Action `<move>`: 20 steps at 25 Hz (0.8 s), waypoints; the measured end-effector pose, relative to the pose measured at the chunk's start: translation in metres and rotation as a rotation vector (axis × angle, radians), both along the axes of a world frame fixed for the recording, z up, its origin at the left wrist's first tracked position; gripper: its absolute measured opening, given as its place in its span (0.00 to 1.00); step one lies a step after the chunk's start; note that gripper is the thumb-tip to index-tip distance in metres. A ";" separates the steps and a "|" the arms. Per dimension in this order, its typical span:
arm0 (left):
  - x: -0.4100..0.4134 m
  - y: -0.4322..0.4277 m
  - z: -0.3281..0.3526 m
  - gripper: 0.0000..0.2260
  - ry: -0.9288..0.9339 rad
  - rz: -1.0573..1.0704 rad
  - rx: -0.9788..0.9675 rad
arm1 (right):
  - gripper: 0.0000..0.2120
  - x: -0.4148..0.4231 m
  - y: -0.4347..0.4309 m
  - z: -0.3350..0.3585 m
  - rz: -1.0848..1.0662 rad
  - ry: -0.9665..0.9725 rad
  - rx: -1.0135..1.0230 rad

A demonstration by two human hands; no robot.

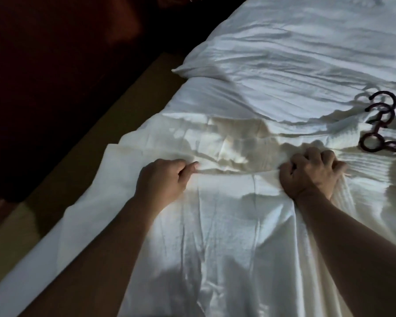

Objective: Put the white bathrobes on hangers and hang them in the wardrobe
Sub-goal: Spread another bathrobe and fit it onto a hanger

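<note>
Both L hand [162, 179], R hand [311, 172] grip creased bathrobe [226, 216] (soft, wht).

Both bare forearms reach forward from the lower edge of the view, the left rising from the lower left and the right from the lower right. The two hands sit at about the same height, well apart. The left hand [162, 177] lies back up with its fingers [190, 167] curled under, and its forefinger and thumb pinch a fold of the white bathrobe [226, 213]. The right hand [311, 172] is bunched into a fist, knuckles up, and grips a gathered handful of the same cloth, which is drawn taut between the two hands
</note>
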State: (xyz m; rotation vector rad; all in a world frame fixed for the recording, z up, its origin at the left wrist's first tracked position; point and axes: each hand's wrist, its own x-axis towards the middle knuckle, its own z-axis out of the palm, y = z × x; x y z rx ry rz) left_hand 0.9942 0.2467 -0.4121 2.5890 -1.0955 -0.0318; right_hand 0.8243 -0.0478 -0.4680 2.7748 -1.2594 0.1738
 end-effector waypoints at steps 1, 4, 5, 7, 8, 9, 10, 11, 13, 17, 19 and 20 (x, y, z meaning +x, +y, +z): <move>0.004 0.008 -0.003 0.24 -0.027 0.053 -0.031 | 0.21 0.000 0.000 -0.001 0.000 -0.016 -0.007; -0.005 0.053 -0.005 0.23 -0.009 0.120 -0.051 | 0.22 0.001 0.000 -0.001 0.000 -0.039 -0.011; -0.010 0.072 -0.007 0.23 -0.016 0.119 -0.029 | 0.22 0.001 0.000 0.000 0.001 -0.043 -0.005; -0.009 0.106 -0.006 0.25 -0.054 0.154 0.051 | 0.23 0.001 0.001 0.001 -0.004 -0.049 0.007; -0.003 0.117 -0.005 0.26 -0.080 0.181 0.083 | 0.23 0.001 0.002 0.002 -0.004 -0.046 0.006; 0.006 0.125 -0.006 0.26 -0.117 0.212 0.105 | 0.23 0.002 0.002 0.002 -0.002 -0.041 0.003; 0.014 0.130 -0.006 0.26 -0.153 0.257 0.122 | 0.23 0.002 0.002 0.002 -0.002 -0.036 -0.001; 0.018 0.133 -0.008 0.24 -0.166 0.324 0.127 | 0.23 0.002 0.002 0.003 -0.001 -0.035 -0.004; 0.018 0.141 -0.013 0.21 -0.135 0.465 0.097 | 0.23 0.002 0.002 0.003 0.003 -0.045 -0.008; 0.017 0.156 -0.021 0.22 -0.128 0.558 0.115 | 0.23 0.002 0.003 0.003 0.002 -0.047 -0.007; 0.022 0.151 -0.021 0.22 -0.128 0.591 0.130 | 0.23 0.001 0.003 0.003 -0.004 -0.036 -0.009; 0.023 0.151 -0.022 0.22 -0.125 0.608 0.135 | 0.22 0.001 0.002 0.002 0.000 -0.032 -0.008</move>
